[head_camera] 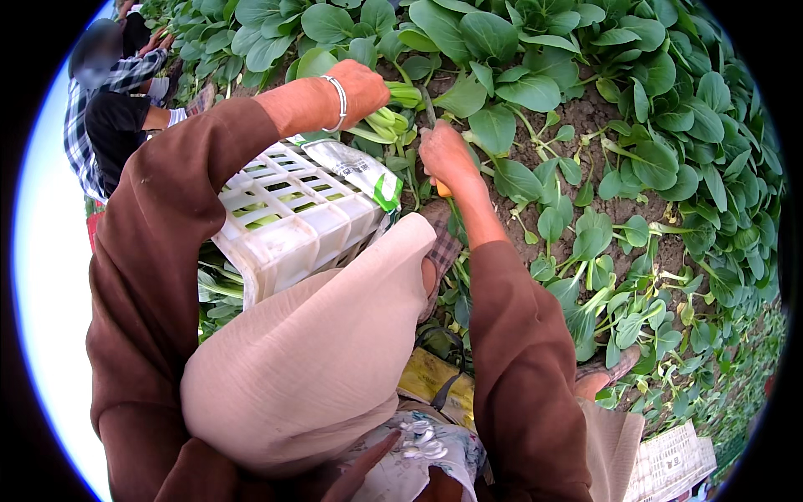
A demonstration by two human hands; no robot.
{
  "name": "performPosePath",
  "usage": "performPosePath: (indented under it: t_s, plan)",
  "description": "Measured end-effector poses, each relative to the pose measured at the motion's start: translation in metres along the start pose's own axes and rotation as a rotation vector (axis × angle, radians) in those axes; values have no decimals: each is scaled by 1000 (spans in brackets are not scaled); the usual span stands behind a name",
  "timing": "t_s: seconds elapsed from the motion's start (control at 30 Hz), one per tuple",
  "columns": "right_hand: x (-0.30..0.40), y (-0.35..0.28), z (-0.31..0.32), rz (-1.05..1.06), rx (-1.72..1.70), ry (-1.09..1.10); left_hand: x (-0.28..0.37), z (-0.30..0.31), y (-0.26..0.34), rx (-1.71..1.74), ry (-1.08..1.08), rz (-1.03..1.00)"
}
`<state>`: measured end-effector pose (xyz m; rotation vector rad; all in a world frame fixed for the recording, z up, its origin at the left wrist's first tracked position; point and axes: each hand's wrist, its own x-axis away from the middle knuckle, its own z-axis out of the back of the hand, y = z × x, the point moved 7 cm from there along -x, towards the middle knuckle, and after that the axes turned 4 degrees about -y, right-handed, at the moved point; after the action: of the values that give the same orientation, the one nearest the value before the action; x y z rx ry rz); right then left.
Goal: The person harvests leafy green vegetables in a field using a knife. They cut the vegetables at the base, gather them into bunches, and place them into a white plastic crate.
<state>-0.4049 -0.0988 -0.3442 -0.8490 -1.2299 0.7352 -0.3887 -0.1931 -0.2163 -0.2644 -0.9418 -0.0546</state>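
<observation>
My left hand, with a silver bangle at its wrist, is closed on a green leafy vegetable that looks like bok choy, near the top of the view. Just to its right, my right hand grips the orange handle of a knife, whose metal blade points up beside the base of the plant. More pale green stalks lie right below my left hand. Rooted leafy plants stand close above both hands. The fingertips of my left hand are hidden from the camera.
A white plastic crate lies left of my knee, with a printed plastic bag on it. Loose leaves are scattered over the soil at right. Another person crouches at upper left. Another white crate is at lower right.
</observation>
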Motion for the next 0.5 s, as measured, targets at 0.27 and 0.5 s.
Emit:
performPosePath:
  t_s: [0.27, 0.5]
  plan:
    - [8, -2, -11, -74, -235, 1, 0, 2, -4, 16, -55, 42]
    - [22, -3, -6, -133, -139, 44, -6, -6, -9, 102, -15, 3]
